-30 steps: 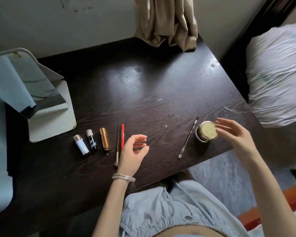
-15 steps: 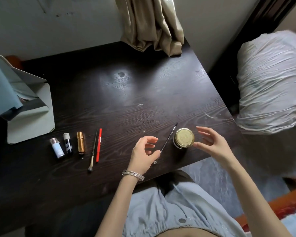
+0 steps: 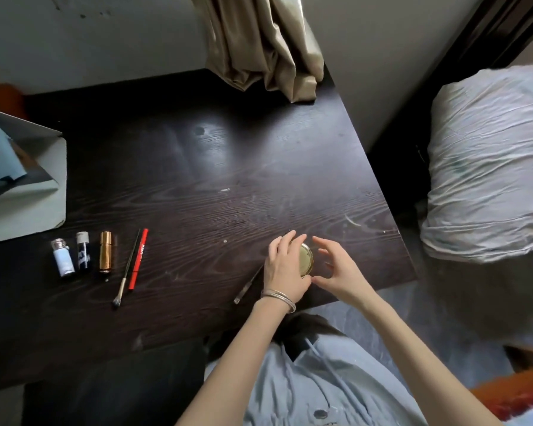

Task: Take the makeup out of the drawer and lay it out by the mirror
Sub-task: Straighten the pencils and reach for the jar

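A dark wooden table [image 3: 197, 167] carries a standing mirror [image 3: 19, 179] at its far left, and just beside the mirror's base lie a row of makeup: a pale blue vial [image 3: 62, 257], a dark vial [image 3: 83, 251], a gold tube [image 3: 105, 252], a brush [image 3: 126, 272] and a red pencil [image 3: 138, 258]. Well apart, near the table's right front edge, both hands flank a gold-lidded jar [image 3: 306, 259]. The left hand [image 3: 285, 267] curls over it, the right hand [image 3: 336, 269] hovers beside it with fingers spread, and a slim pencil [image 3: 246, 287] lies partly under the left hand.
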A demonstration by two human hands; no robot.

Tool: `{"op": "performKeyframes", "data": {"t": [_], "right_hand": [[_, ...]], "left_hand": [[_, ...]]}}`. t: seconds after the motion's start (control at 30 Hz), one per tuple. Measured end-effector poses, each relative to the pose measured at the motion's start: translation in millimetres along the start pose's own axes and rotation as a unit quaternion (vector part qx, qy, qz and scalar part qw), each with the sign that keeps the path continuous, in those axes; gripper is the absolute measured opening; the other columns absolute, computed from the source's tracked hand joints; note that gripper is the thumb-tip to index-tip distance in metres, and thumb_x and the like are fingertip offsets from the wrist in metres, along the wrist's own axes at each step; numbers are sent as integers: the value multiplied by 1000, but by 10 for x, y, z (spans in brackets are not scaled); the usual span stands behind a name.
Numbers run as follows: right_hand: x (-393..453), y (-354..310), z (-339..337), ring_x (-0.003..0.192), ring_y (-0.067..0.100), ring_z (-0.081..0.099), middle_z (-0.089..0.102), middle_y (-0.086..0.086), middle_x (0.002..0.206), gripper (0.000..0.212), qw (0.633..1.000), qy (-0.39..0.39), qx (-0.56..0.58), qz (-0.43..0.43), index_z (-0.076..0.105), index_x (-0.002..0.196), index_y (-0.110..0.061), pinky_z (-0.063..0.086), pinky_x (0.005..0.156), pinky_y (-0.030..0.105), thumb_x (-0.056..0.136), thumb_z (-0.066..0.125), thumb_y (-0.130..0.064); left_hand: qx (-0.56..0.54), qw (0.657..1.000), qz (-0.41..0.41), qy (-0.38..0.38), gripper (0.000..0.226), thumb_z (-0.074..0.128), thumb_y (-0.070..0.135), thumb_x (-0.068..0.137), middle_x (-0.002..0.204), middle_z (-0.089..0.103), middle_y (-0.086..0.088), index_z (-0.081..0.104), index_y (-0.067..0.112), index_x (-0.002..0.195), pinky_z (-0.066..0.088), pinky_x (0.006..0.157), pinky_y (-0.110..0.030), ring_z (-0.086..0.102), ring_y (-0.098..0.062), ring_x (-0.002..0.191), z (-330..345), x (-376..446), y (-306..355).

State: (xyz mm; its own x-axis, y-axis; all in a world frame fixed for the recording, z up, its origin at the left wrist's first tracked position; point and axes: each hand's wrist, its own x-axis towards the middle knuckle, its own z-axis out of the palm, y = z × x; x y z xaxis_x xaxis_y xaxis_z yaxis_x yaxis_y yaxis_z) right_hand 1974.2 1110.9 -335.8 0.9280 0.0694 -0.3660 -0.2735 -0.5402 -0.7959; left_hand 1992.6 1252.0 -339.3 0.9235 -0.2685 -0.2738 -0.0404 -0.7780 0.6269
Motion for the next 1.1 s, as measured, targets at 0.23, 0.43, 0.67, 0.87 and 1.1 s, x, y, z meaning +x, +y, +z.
{"op": "performKeyframes", "data": {"t": [0.23,0.43,0.67,0.87,1.1], "right_hand": [[129,116,50,115,13,50,41,-6,135,85,997,-80,16,4,29,136,-37,53,84,30,72,61,8],[224,149,70,112,15,55,46,-6,133,84,993,-101,60,16,33,138,-31,53,85,27,70,52,15],[464,-106,98,114,18,55,48,2,129,80,988,-138,64,-19,38,138,-22,54,82,26,70,47,19],[910,-643,384,98,12,55,47,-1,122,79,981,-183,39,-61,35,140,-16,53,70,17,71,46,22],[1461,-1081,857,80,-3,55,50,-10,112,77,975,-209,0,-74,33,142,-12,48,67,10,74,47,21]], "left_hand": [[23,996,-71,-41,71,65,12,77,150,22,0,32,25,139,38,104,-38,22,-25,134,136,101,86],[40,991,-126,-9,65,70,21,73,134,36,2,40,28,130,48,82,-37,37,-25,120,105,148,117],[33,985,-167,38,65,73,24,71,131,38,3,42,30,128,50,82,-41,39,-24,118,-160,200,16],[34,975,-204,81,61,76,29,69,129,40,2,46,28,122,49,82,-40,42,-26,117,-644,377,-360],[46,970,-230,68,63,76,34,70,128,39,-2,44,26,124,47,85,-43,41,-27,118,-1102,673,-940]]}}
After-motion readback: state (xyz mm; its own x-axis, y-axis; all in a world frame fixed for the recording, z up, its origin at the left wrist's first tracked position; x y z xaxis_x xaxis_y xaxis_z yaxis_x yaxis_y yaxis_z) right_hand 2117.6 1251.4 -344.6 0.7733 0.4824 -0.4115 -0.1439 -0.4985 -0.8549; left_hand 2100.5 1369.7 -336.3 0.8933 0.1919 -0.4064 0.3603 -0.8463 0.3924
